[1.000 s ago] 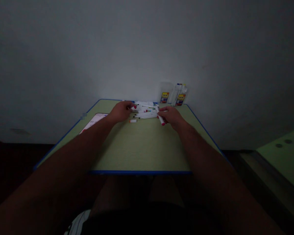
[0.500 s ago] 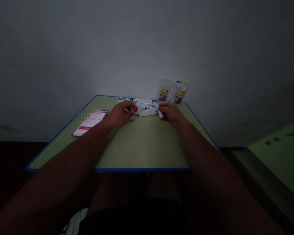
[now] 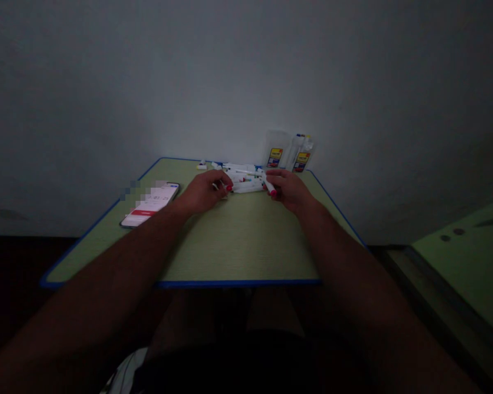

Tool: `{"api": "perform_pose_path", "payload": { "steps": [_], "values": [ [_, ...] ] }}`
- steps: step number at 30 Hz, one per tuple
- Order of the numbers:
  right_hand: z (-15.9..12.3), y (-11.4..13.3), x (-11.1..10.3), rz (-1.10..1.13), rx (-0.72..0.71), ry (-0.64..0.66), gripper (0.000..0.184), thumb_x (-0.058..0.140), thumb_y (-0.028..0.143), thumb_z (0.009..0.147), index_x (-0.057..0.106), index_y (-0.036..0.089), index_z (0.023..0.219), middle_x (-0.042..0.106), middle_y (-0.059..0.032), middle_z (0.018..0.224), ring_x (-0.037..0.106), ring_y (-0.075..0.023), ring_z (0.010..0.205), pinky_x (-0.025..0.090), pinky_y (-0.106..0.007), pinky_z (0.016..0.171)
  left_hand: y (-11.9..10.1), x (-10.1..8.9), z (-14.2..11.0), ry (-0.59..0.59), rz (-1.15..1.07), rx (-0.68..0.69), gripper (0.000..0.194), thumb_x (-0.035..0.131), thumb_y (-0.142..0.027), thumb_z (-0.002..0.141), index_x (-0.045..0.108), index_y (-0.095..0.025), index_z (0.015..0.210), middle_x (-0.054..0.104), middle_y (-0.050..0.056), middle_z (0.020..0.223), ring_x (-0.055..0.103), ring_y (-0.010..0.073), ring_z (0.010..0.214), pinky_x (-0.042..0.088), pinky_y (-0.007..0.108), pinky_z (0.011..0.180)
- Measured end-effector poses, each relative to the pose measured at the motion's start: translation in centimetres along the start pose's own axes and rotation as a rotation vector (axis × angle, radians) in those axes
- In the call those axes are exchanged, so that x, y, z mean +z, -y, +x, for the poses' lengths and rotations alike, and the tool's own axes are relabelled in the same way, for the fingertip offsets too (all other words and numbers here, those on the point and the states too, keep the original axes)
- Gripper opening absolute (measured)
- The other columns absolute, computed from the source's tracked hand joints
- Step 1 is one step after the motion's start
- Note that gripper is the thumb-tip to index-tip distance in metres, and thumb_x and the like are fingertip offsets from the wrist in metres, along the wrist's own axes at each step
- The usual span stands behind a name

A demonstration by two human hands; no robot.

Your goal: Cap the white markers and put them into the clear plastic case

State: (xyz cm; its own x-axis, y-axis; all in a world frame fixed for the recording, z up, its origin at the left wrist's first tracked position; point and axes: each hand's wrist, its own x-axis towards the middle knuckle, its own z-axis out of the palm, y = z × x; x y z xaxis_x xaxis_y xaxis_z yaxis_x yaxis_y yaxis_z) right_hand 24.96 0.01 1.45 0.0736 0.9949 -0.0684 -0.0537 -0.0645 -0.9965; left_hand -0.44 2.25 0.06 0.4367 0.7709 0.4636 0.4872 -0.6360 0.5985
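Note:
My left hand [image 3: 208, 190] is closed around a small red-ended piece [image 3: 229, 188], which looks like a marker cap; most of it is hidden by the fingers. In my right hand [image 3: 287, 187] is a white marker [image 3: 269, 185] with a red end pointing toward me, gripped between thumb and fingers. Between the hands, toward the wall, lies a loose pile of white markers [image 3: 248, 187], several with coloured parts. A few white caps or short pieces [image 3: 202, 165] lie at the far left of the pile.
A lit phone [image 3: 152, 205] lies on the left of the green table [image 3: 242, 246], which has a blue edge. Against the wall stand a clear plastic pouch [image 3: 275, 148] with a yellow label and another pouch [image 3: 302, 156] holding some markers.
The marker in my right hand has tilted, its red end now slightly higher and further right. My left hand keeps its hold and has barely moved. The camera view has shifted slightly.

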Motion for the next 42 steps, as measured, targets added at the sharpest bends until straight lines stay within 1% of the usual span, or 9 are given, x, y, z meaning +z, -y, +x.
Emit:
{"api": "perform_pose_path", "payload": {
  "steps": [8, 14, 20, 24, 28, 30, 36, 39, 42],
  "values": [
    [-0.3, 0.4, 0.2, -0.001, 0.008, 0.049, 0.031, 0.057, 0.011, 0.087, 0.059, 0.021, 0.117, 0.071, -0.0027, 0.073, 0.062, -0.0113, 0.052, 0.043, -0.018, 0.043, 0.2, -0.1, 0.0, 0.008, 0.014, -0.018, 0.01, 0.064, -0.022, 0.076, 0.067, -0.021, 0.085, 0.067, 0.002, 0.083, 0.058, 0.015, 0.075, 0.049, 0.032, 0.072],
    [-0.5, 0.5, 0.2, -0.028, 0.018, 0.065, 0.021, 0.053, 0.009, 0.087, 0.065, 0.019, 0.101, 0.073, -0.0048, 0.077, 0.062, -0.0103, 0.053, 0.044, -0.018, 0.045, 0.0, -0.2, -0.1, 0.022, 0.041, -0.058, 0.013, 0.064, -0.023, 0.077, 0.069, -0.021, 0.088, 0.068, 0.003, 0.085, 0.06, 0.0165, 0.076, 0.05, 0.034, 0.074],
    [-0.5, 0.3, 0.3, -0.053, 0.003, 0.081, 0.017, 0.054, 0.009, 0.086, 0.063, 0.019, 0.096, 0.073, -0.0033, 0.075, 0.061, -0.0096, 0.05, 0.039, -0.018, 0.043, 0.5, -0.1, 0.0, 0.0, 0.052, -0.044, 0.014, 0.063, -0.02, 0.076, 0.07, -0.02, 0.088, 0.07, 0.005, 0.09, 0.06, 0.0168, 0.078, 0.05, 0.033, 0.075],
    [-0.6, 0.4, 0.4, -0.079, -0.035, 0.067, 0.008, 0.056, 0.015, 0.09, 0.062, 0.019, 0.093, 0.073, -0.0028, 0.074, 0.058, -0.0079, 0.046, 0.033, -0.017, 0.039, 0.8, -1.4, 0.2, -0.156, 0.157, -0.131, 0.016, 0.064, -0.019, 0.077, 0.072, -0.02, 0.091, 0.071, 0.006, 0.097, 0.062, 0.0187, 0.081, 0.051, 0.035, 0.079],
    [-0.8, 0.5, 0.5, -0.122, -0.045, 0.041, 0.004, 0.059, 0.015, 0.089, 0.061, 0.019, 0.091, 0.072, -0.0017, 0.071, 0.055, -0.0073, 0.042, 0.032, -0.017, 0.038, 1.1, -3.6, 0.4, -0.377, 0.237, -0.286, 0.017, 0.064, -0.02, 0.079, 0.073, -0.02, 0.093, 0.073, 0.006, 0.089, 0.063, 0.0205, 0.077, 0.051, 0.037, 0.079],
    [-0.8, 0.5, 0.5, -0.131, -0.04, 0.037, 0.006, 0.06, 0.013, 0.088, 0.06, 0.019, 0.091, 0.073, -0.0017, 0.072, 0.055, -0.0072, 0.041, 0.032, -0.017, 0.038, 1.6, -4.3, 0.4, -0.411, 0.23, -0.328, 0.018, 0.065, -0.021, 0.078, 0.074, -0.02, 0.094, 0.073, 0.005, 0.085, 0.062, 0.0203, 0.074, 0.051, 0.036, 0.076],
    [-1.0, 0.6, 0.7, -0.156, -0.04, 0.011, 0.008, 0.06, 0.011, 0.088, 0.061, 0.019, 0.09, 0.073, -0.0027, 0.072, 0.055, -0.0076, 0.041, 0.032, -0.017, 0.038, 2.5, -4.0, 0.4, -0.257, 0.278, -0.36, 0.015, 0.072, -0.02, 0.069, 0.074, -0.021, 0.085, 0.072, 0.006, 0.078, 0.064, 0.0239, 0.08, 0.049, 0.037, 0.076],
    [-1.0, 0.6, 0.7, -0.165, -0.041, 0.009, 0.009, 0.06, 0.01, 0.088, 0.061, 0.019, 0.09, 0.073, -0.0032, 0.073, 0.055, -0.0077, 0.041, 0.033, -0.018, 0.038, 2.5, -3.4, 0.4, -0.176, 0.278, -0.397, 0.01, 0.077, -0.023, 0.066, 0.069, -0.021, 0.073, 0.07, 0.006, 0.077, 0.063, 0.0244, 0.077, 0.047, 0.039, 0.075],
    [-0.9, 0.6, 0.7, -0.179, -0.05, 0.007, 0.008, 0.061, 0.01, 0.088, 0.061, 0.019, 0.09, 0.073, -0.0035, 0.073, 0.055, -0.0076, 0.041, 0.032, -0.017, 0.038, 2.6, -2.9, 0.3, -0.113, 0.275, -0.412, 0.016, 0.08, -0.025, 0.064, 0.064, -0.023, 0.065, 0.067, 0.007, 0.073, 0.062, 0.0255, 0.075, 0.047, 0.042, 0.074]
  ]
}}
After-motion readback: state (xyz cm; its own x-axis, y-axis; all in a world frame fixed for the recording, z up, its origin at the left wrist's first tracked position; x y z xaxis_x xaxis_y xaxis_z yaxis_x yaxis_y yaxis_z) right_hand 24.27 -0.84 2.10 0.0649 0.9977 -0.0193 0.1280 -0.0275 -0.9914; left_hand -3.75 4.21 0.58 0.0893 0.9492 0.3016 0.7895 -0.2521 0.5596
